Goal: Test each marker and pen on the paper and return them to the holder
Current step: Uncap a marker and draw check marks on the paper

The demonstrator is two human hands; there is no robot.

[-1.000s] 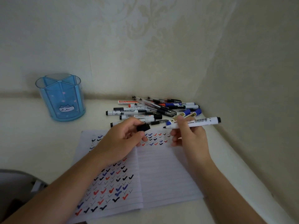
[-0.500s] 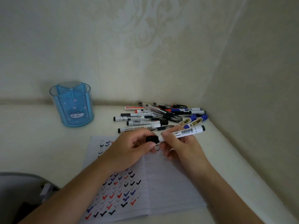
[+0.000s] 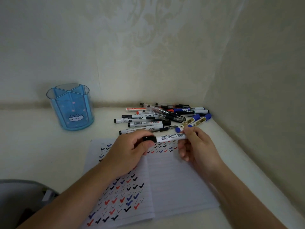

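Observation:
A white marker (image 3: 168, 138) with a barcode lies level between my two hands above the open notebook (image 3: 178, 182). My left hand (image 3: 130, 152) pinches its black cap (image 3: 149, 139), which sits on the marker's left end. My right hand (image 3: 196, 146) grips the barrel's right end. The lined pages carry several black, blue and red check marks. A pile of markers and pens (image 3: 161, 116) lies behind the notebook near the corner. The blue translucent holder (image 3: 71, 108) with a cat face stands at the back left, its compartments bare.
Walls close the white table at the back and on the right (image 3: 255, 113). A grey object (image 3: 21, 200) fills the lower left corner. Two blue-capped markers (image 3: 196, 121) lie just behind my right hand.
One second ago the cap was off, held in my left hand apart from the marker. Now the cap sits on the marker's tip, and the marker has turned level.

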